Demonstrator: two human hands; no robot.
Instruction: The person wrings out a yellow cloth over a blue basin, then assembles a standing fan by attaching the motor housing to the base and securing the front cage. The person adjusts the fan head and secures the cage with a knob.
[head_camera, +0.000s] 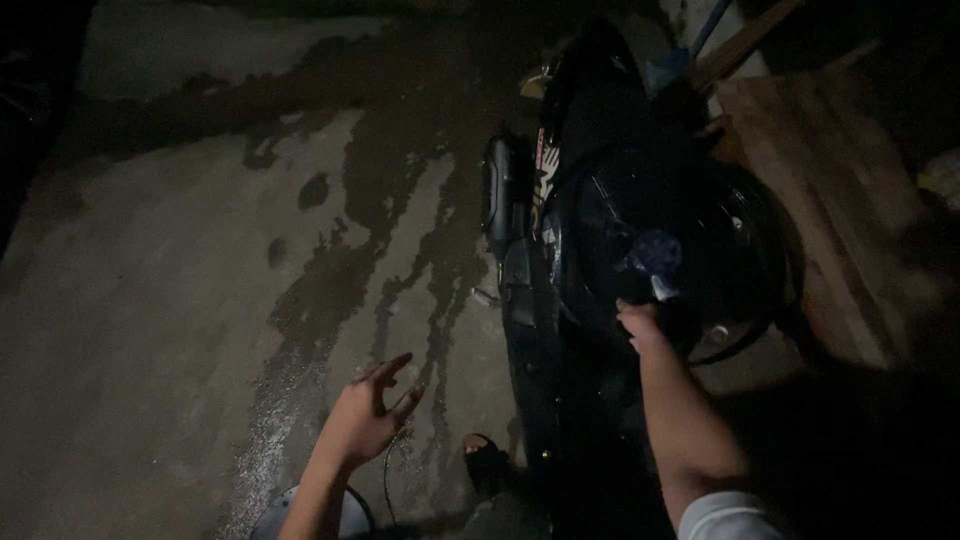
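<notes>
A black motorcycle (560, 200) stands on wet concrete, seen from above in dim light. A round black wheel-like part (740, 250) with a blue hub (655, 252) sits over its right side. My right hand (640, 322) grips the near rim of that round part. My left hand (372, 412) hangs free over the floor with fingers spread, holding nothing. A thin hose or cable (390, 480) runs on the ground just below it.
Dark water streaks (400, 230) run across the concrete floor (150, 300). A wooden board (840, 210) lies to the right of the motorcycle. My sandalled foot (485, 462) is beside the bike. A round grey object (290, 510) sits at the bottom edge.
</notes>
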